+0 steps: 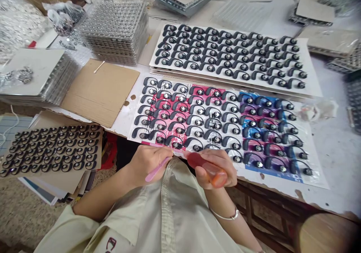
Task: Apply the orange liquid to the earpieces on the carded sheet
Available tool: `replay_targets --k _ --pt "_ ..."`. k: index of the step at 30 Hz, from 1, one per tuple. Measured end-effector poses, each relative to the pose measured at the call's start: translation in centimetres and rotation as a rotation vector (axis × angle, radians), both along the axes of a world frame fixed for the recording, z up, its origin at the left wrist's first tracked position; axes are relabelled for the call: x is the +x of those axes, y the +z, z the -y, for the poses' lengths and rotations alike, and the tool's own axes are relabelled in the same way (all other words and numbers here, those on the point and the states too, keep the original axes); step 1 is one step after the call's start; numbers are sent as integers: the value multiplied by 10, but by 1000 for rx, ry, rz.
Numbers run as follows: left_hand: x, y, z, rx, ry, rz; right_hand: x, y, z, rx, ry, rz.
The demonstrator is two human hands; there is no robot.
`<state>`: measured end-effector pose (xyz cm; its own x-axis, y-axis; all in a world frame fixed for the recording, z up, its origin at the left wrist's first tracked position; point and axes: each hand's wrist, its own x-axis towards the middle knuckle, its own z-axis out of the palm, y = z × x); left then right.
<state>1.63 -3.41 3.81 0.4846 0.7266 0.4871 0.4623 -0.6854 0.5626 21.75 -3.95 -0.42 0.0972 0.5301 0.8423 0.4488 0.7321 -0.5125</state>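
My left hand (150,159) is closed in a pinch around a thin pink stick-like tool (156,170), close to my chest. My right hand (218,164) is wrapped round a screwdriver with a red-orange handle (210,168), its tip pointing left toward the left hand. Both hands meet at the near edge of a colourful pink and blue sheet (225,127) covered with several rows of black ear-hook earpieces. What sits between the fingertips is too small to make out.
A second white board of earpieces (234,55) lies behind the first. A cardboard sheet (101,91) with a cotton swab lies left of it. Stacked clear blister trays (115,29) stand at the back. Another board of earpieces (53,147) sits low at the left.
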Motion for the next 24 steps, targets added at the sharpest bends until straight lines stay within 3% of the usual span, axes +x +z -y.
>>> replay_targets --k 15,24 --pt "-3 -7 -1 -63 -13 31 0 2 1 -15 10 30" --pt "-4 -3 -3 -185 -18 83 1 4 0 -25 48 31"
